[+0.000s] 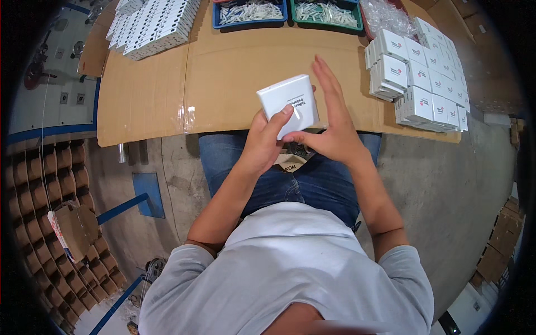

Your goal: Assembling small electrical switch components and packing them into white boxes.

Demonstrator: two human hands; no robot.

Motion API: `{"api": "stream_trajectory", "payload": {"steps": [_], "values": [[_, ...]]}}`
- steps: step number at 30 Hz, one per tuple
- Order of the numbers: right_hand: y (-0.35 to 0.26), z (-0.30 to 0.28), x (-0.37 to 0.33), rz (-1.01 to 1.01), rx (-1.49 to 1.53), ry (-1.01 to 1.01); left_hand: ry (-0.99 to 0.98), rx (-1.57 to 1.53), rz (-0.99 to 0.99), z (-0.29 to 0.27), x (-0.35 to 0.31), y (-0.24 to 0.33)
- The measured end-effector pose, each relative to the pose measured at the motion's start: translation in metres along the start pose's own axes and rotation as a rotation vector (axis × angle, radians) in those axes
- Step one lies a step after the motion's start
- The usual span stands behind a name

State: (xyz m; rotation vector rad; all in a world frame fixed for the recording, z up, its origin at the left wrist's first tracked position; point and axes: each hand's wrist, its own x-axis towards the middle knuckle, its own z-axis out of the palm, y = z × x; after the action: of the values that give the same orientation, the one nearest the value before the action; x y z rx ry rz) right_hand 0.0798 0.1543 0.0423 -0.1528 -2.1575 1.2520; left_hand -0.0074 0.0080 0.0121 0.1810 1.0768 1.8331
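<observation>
My left hand [266,134] grips a small white box [296,99] with printing on its face, its thumb lying across the front. The box is tilted, held above my lap near the table's front edge. At the box's lower right, my right hand [334,128] is spread, fingers stretched upward and the thumb reaching toward the box's bottom corner. Whether that thumb touches the box I cannot tell. The far fingers of the left hand are mostly hidden behind the box.
Cardboard covers the table [234,84]. Stacked white boxes [424,78] stand at the right, and rows of white boxes [159,28] at the far left. A blue tray [250,23] and a green tray [328,28] hold small white pieces; clear plastic bags [388,18] lie beside them.
</observation>
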Motion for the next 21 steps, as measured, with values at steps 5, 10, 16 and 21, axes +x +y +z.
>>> {"api": "stream_trajectory", "payload": {"steps": [5,10,16,21], "values": [[0.030,0.004,-0.028,0.433,0.557,-0.142,-0.007,0.453,0.476,-0.007,-0.005,-0.012],[0.028,-0.003,-0.037,0.481,0.749,-0.174,-0.228,0.486,0.312,0.001,-0.020,0.005],[0.020,-0.014,-0.035,0.372,0.646,-0.193,-0.419,0.685,0.596,0.010,-0.011,0.020],[0.019,-0.021,-0.033,0.372,0.572,-0.245,-0.444,0.825,0.712,0.009,-0.011,0.020]]}}
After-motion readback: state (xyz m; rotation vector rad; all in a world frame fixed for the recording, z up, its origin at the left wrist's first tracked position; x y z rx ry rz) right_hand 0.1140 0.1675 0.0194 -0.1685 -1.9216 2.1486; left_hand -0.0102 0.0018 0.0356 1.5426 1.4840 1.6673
